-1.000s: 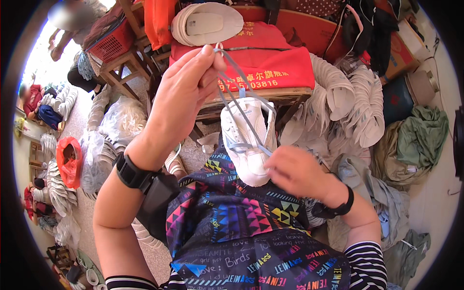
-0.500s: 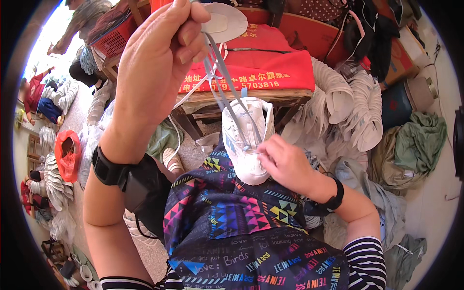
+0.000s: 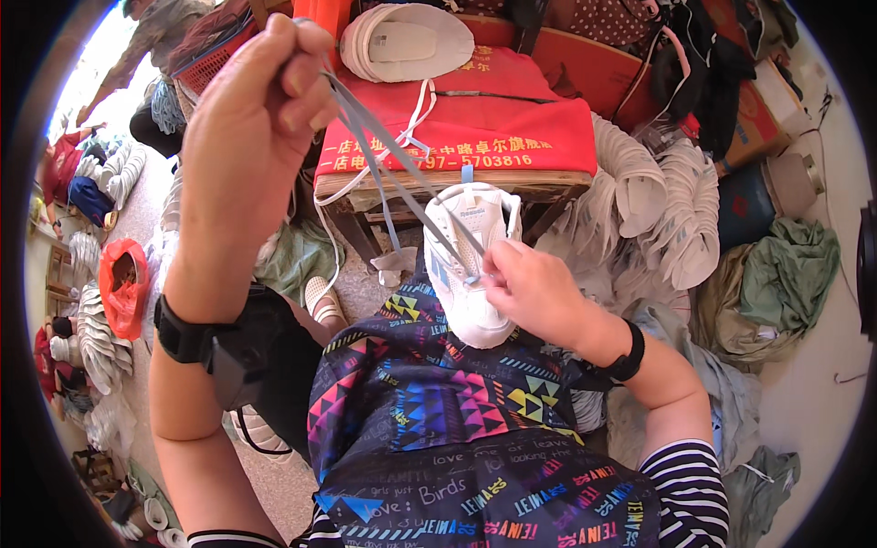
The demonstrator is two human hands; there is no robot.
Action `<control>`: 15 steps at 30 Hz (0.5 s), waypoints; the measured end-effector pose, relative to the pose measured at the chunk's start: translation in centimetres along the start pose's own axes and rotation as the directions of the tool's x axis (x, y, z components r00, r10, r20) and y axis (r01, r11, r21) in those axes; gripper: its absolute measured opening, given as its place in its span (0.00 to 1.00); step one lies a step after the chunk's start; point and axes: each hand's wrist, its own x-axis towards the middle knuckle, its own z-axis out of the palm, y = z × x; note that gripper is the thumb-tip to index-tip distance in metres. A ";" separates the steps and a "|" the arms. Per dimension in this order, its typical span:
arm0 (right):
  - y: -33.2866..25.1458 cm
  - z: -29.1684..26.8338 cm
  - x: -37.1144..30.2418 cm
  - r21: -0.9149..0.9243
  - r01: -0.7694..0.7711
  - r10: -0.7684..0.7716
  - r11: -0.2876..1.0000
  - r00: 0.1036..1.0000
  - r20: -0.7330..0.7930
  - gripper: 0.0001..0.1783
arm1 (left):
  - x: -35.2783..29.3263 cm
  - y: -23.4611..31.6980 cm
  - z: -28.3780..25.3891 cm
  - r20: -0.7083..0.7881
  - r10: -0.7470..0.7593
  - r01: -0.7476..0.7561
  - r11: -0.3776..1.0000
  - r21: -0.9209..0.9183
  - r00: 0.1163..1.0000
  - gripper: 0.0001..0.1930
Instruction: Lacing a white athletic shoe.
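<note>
A white sneaker [image 3: 468,315] stands toe toward me, between my apron-covered lap and the wooden table's front edge. Raised at the upper left, my left hand [image 3: 251,137] is closed around a grey shoelace [image 3: 388,142]. Its strands stretch taut and slanting down to the sneaker's eyelets, and one loose strand hangs beside them. My right hand [image 3: 539,292] is at the sneaker's right side, thumb and fingers pinched by the lower eyelets. One lace strand runs to those fingertips, which partly hide the spot.
A small wooden table with a red cloth [image 3: 512,114] carries stacked white shoe pieces [image 3: 406,41] and a white cord. Bundles of white shoe parts [image 3: 681,210] lie at the right, near green cloth [image 3: 790,283]. A red plastic bag [image 3: 125,288] and other people are at the left.
My left hand has moved left and slightly down with the shoelace, uncovering the white pieces on the table. My right hand has shifted slightly up, its fingers drawn together at the eyelets.
</note>
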 end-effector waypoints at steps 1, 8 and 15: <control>-0.4 0.4 0.1 0.000 -0.004 0.004 1.000 1.000 -0.001 0.11 | 0.3 0.4 0.1 0.065 0.001 0.004 0.996 -0.084 0.998 0.14; 0.5 -1.0 2.7 0.921 -0.112 -0.168 0.374 0.968 0.186 0.12 | -0.9 0.1 -1.9 -0.138 -0.132 0.109 0.981 -0.158 0.982 0.11; 9.9 -7.1 3.6 0.930 0.102 0.247 -0.353 0.969 -0.013 0.06 | -6.3 -1.5 -19.1 -0.454 -0.402 0.032 0.776 -0.630 0.795 0.08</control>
